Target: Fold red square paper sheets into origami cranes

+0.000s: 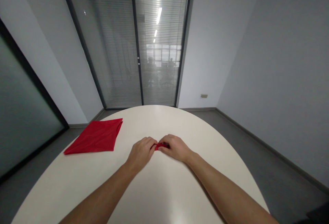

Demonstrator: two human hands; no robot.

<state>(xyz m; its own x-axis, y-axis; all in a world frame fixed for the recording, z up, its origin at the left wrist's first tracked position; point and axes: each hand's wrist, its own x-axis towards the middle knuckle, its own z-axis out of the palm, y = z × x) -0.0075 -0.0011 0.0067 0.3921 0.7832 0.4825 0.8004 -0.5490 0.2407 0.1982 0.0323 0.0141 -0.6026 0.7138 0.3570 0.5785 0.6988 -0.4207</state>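
Observation:
Near the middle of the table, both my hands close on a small piece of red cloth point(161, 146). My left hand point(143, 151) pinches its left end, while the thumb and curled fingers of my right hand point(175, 147) grip the right end. Only a narrow strip of the cloth shows between them; the rest is covered by my fingers. Off to the left lies a larger folded red cloth point(96, 136), flat on the tabletop and apart from both hands.
The round white table point(154, 117) curves away on all sides. Beyond its far edge stand glass panels with blinds point(161, 80) in dark frames. A grey wall point(288, 80) rises on the right, and a frosted glass panel point(23, 114) is on the left.

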